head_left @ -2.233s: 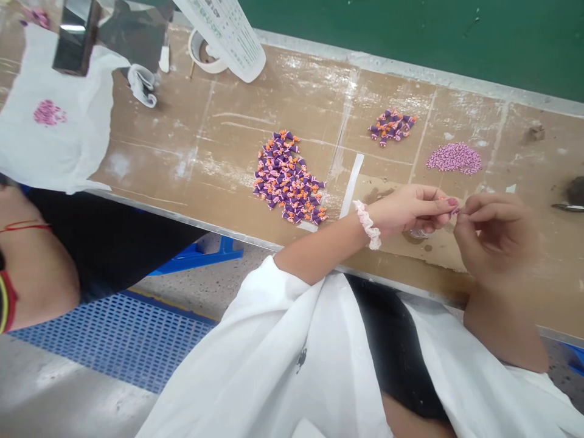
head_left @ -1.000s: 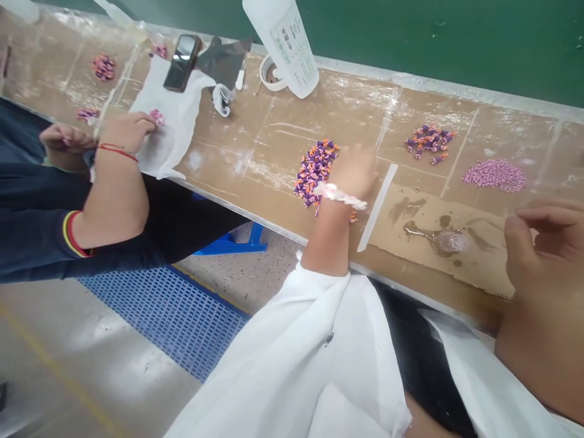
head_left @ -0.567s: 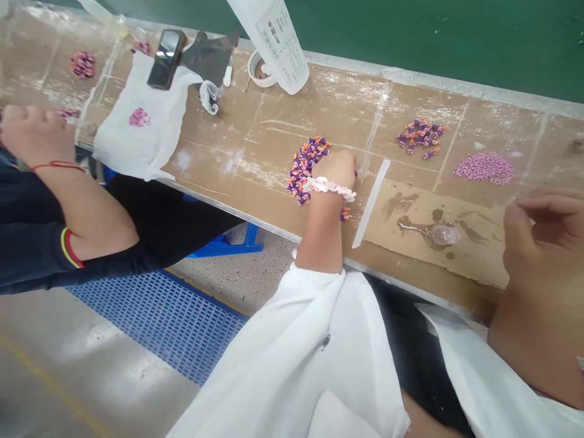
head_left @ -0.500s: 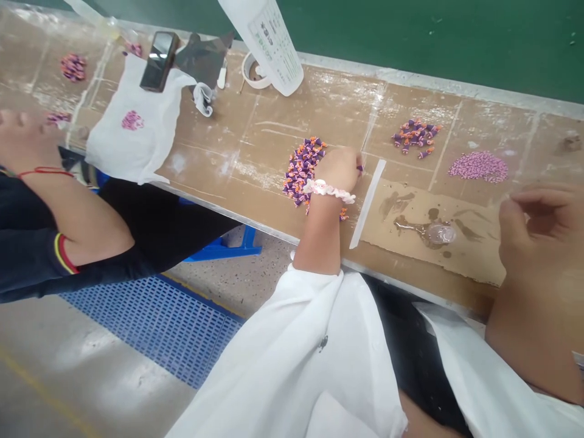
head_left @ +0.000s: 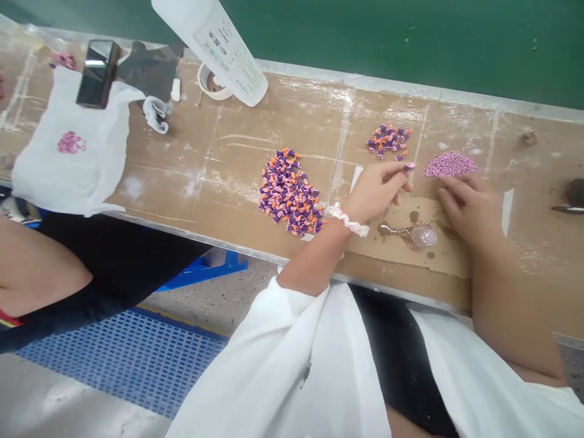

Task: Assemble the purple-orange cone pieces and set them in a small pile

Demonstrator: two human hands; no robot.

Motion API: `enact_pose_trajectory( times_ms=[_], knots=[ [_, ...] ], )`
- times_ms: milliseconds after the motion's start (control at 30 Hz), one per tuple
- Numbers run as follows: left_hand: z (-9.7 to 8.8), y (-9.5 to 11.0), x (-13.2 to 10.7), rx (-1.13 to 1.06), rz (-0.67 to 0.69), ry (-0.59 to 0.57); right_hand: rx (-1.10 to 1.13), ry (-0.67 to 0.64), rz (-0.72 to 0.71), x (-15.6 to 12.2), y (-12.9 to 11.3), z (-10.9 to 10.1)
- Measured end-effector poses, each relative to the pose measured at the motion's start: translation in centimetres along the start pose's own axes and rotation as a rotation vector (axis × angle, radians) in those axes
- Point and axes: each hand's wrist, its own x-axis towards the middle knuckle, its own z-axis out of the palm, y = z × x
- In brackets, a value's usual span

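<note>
My left hand (head_left: 376, 188), with a pale scrunchie at the wrist, pinches a small purple piece with a pink end (head_left: 409, 166) between thumb and fingertips. Beneath it lies the upper edge of a cardboard sheet (head_left: 365, 246). My right hand (head_left: 472, 204) is at the lower edge of a heap of tiny pink beads (head_left: 449, 164), its thumb and index finger slightly apart. Between my forearms, a clear wet blob with a pale round disc (head_left: 423, 236) rests on the cardboard. A large cluster of purple, pink and orange pieces (head_left: 289, 191) lies left of my left hand; a smaller cluster (head_left: 389, 139) lies beyond it.
A white bottle (head_left: 228, 55) leans over a tape roll (head_left: 212, 82) at the back. Further left are a black phone (head_left: 98, 73) and a white cloth (head_left: 36, 158) bearing pink bits. A dark pointed object (head_left: 572, 201) lies far right. Another person's arm (head_left: 41, 261) is at left.
My left hand has moved right from the large cluster, carrying the small purple piece. My right hand has come left and forward to the pink beads. The view has shifted right.
</note>
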Motion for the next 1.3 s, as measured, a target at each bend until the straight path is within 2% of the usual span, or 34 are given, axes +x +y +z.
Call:
enact_pose_trajectory(
  times_ms=[100, 200, 567, 800, 933, 1100, 1233, 1300],
  knots=[
    [0.0, 0.8, -0.3, -0.059, -0.066, -0.011, 0.003, -0.014, -0.009, 0.0, -0.2, -0.1],
    [-0.1, 0.9, -0.4, -0.096, -0.039, -0.007, 0.038, -0.01, -0.008, 0.0, -0.1, -0.3],
    [0.2, -0.2, -0.3, -0.078, 0.083, -0.065, 0.151, 0.047, 0.079, -0.1, 0.3, -0.6],
    [0.8, -1.0, -0.2, -0.016, 0.109, -0.056, 0.142, 0.005, 0.063, 0.2, -0.3, -0.1],
    [1.4, -1.4, -0.1, -0.025, 0.077, -0.082, 0.163, 0.021, 0.087, 0.7, -0.3, 0.7],
    [2.3, -1.6, -0.3, -0.107, -0.024, -0.236, 0.327, 0.146, 0.115, 0.1, -1.7, -1.0],
    [3.0, -1.5, -0.9, -0.225, -0.095, -0.322, 0.672, 0.191, 0.085, -1.2, -4.1, -2.9],
    [3.1, -1.4, -1.2, -0.289, -0.128, -0.359, 0.743, 0.217, 0.041, -1.7, -4.8, -3.2]
  ],
)
